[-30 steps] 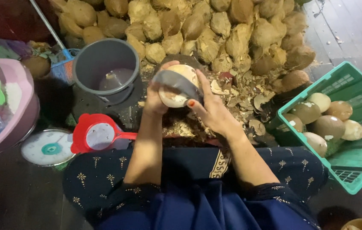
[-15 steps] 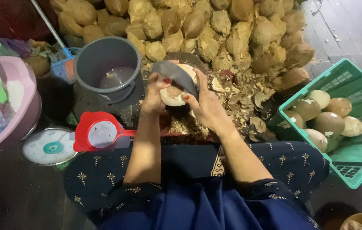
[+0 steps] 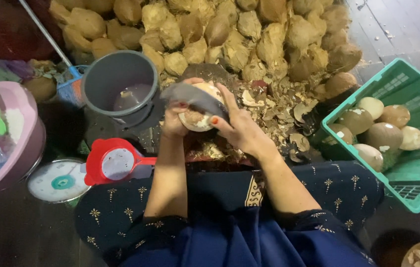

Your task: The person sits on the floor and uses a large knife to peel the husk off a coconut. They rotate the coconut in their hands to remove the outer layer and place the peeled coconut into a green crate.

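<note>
My left hand (image 3: 174,122) grips a partly peeled coconut (image 3: 197,120), pale with brown patches, over my lap. My right hand (image 3: 242,129) holds a broad grey knife (image 3: 192,99). Its blade lies across the top of the coconut, with the wide end pointing left. The handle is hidden inside my right hand. Brown shell shavings (image 3: 274,106) lie heaped just beyond my hands.
A pile of husked brown coconuts (image 3: 230,34) fills the back. A grey bucket (image 3: 117,79) stands at the left. A green crate (image 3: 408,143) with several peeled coconuts is on the right. A red scoop (image 3: 113,160), a round scale (image 3: 57,180) and a pink basin (image 3: 7,133) sit at the left.
The knife blade has shifted slightly across the top of the coconut, and the coconut has turned a little in my hands. Both hands stay in the same spot.
</note>
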